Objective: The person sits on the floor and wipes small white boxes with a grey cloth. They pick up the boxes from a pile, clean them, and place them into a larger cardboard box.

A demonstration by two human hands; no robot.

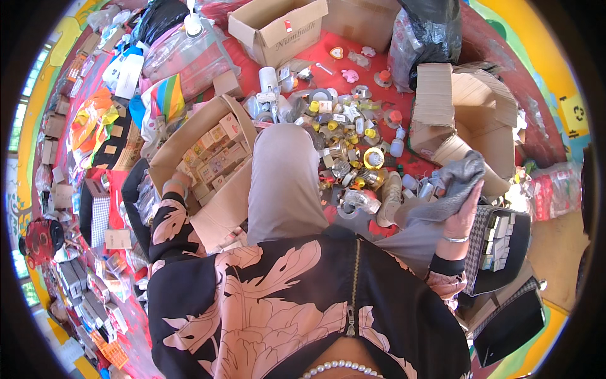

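To the right, my right hand (463, 218) is raised with a grey cloth (456, 186) bunched against its palm and fingers. The cloth hangs over beside my knee, near an open cardboard box. At the left, my left hand (178, 181) rests at the near side of a tilted cardboard box (221, 218). Packed inside that box are rows of small printed cartons (218, 151). The left fingers are small and partly hidden at the box's edge, so their grip does not show.
Between my legs lies a heap of small bottles and jars (353, 136) on a red floor covering. Open cardboard boxes stand at the back (278, 31) and right (470, 120). A black plastic bag (435, 31) sits far right; a black bin with small boxes (499, 246) is near my right arm.
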